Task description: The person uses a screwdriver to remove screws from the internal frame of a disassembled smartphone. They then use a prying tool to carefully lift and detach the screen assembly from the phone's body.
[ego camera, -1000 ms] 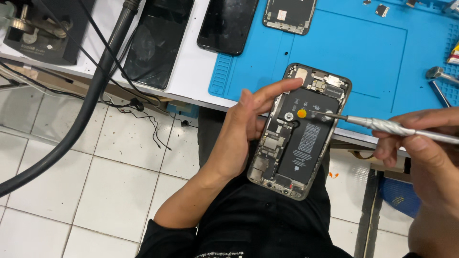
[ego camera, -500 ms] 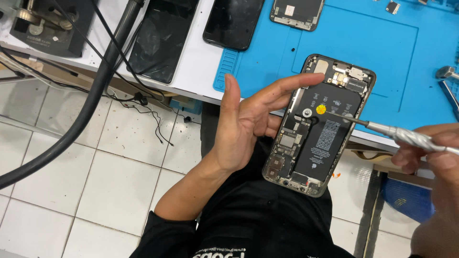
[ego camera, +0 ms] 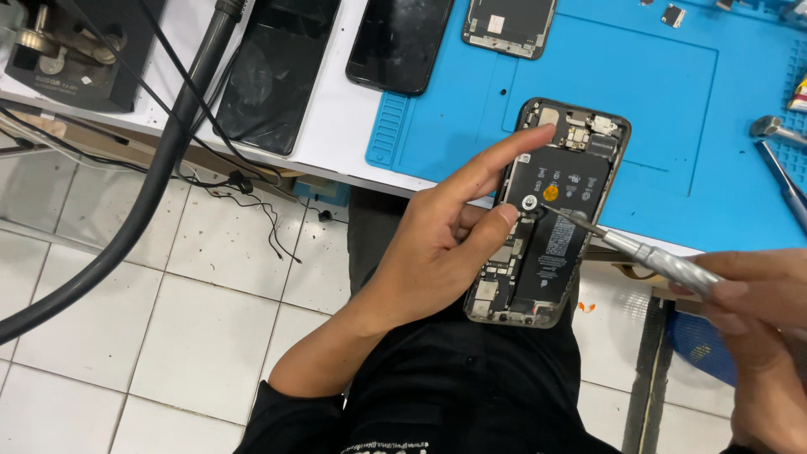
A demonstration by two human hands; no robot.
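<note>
Black opened phone (ego camera: 551,223) gripped in left hand (ego camera: 437,248) fingers, over near edge of worktop (ego camera: 336,118) and blue mat (ego camera: 639,92), right hand (ego camera: 756,311) fingers pinching silver screwdriver (ego camera: 647,252), tip on phone's insides

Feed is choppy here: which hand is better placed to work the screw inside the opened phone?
Right. The right hand holds the screwdriver, tip already inside the opened phone; the left hand is busy gripping it.

White tiled floor (ego camera: 168,336) lies below a white workbench (ego camera: 336,109) bearing a blue mat (ego camera: 672,151).
</note>
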